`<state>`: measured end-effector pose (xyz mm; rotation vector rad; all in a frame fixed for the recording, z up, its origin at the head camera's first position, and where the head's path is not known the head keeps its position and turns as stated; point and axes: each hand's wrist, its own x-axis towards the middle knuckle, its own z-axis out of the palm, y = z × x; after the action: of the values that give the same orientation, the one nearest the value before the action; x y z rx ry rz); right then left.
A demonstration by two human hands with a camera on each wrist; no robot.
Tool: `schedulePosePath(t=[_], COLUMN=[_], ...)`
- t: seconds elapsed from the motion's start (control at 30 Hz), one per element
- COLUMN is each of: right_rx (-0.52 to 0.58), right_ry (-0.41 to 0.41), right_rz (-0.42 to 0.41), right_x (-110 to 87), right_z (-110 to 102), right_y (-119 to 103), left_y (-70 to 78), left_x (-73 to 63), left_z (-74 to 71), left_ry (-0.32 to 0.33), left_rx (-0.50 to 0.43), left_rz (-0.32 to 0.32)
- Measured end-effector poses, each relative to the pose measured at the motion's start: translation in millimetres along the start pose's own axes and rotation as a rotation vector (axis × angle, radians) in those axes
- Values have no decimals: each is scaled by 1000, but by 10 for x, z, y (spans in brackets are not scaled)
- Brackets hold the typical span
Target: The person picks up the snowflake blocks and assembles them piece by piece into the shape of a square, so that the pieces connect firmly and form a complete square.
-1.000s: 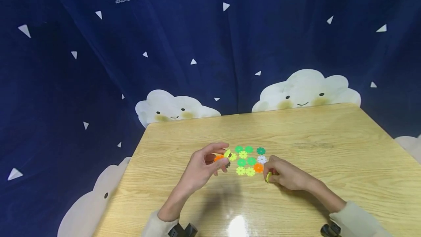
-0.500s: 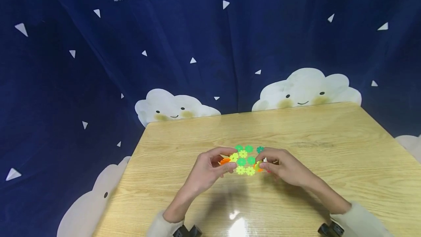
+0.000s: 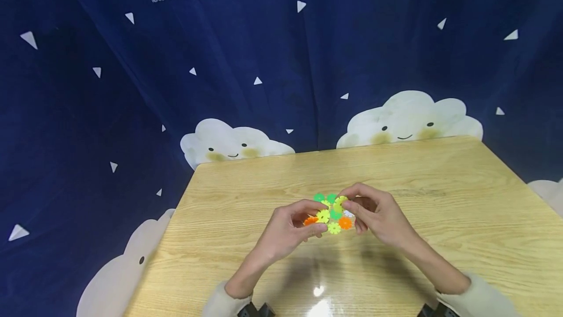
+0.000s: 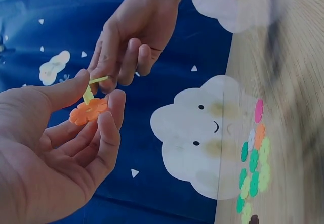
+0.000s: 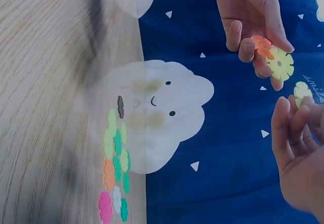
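Observation:
My left hand (image 3: 285, 233) holds two notched flower-shaped plastic discs above the table. One is orange (image 5: 262, 45); the other, yellow (image 5: 281, 63), is fitted edge-on into it, as the left wrist view shows. Between thumb and fingertips, my right hand (image 3: 381, 215) pinches a second yellow disc (image 5: 302, 91). That disc is close to the joined pair; the right wrist view shows a small gap between them. In the head view, the held discs and fingers hide part of the loose discs below.
Loose discs lie grouped on the wooden table (image 3: 440, 200): several green (image 4: 254, 158) and yellow ones (image 3: 334, 228), an orange (image 3: 345, 222), a white (image 5: 117, 199), a pink (image 4: 259, 110) and a dark brown one (image 5: 120, 106). A dark blue curtain (image 3: 264, 38) hangs behind.
My right hand has lifted its yellow disc from near the tabletop and moved up and left toward my left hand. My left hand has shifted slightly right with the joined discs.

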<state>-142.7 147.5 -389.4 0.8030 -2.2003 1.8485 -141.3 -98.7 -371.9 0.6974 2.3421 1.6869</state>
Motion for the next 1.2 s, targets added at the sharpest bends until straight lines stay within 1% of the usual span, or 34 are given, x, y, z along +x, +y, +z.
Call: schedulePosePath(t=[0.2, 0.43, 0.7, 0.77, 0.93, 1.2], right_rx=[-9, -46, -117, -108, -72, -51], right_ry=[50, 63, 112, 128, 152, 147], right_rz=[0, -21, -79, -93, -96, -77], right_x=[-3, -19, -25, -25, -30, -40], right_z=[36, 61, 84, 94, 115, 131], right_y=[-42, -61, -78, -83, -92, -87], left_y=[14, 25, 22, 20, 19, 16], left_x=[0, 10, 14, 16, 21, 23], left_z=[23, 36, 50, 51, 63, 83], left_ry=[-8, 1, 1, -3, -14, 3], left_rx=[21, 55, 25, 17, 4, -9], left_rz=[5, 3, -7, -4, -3, 7])
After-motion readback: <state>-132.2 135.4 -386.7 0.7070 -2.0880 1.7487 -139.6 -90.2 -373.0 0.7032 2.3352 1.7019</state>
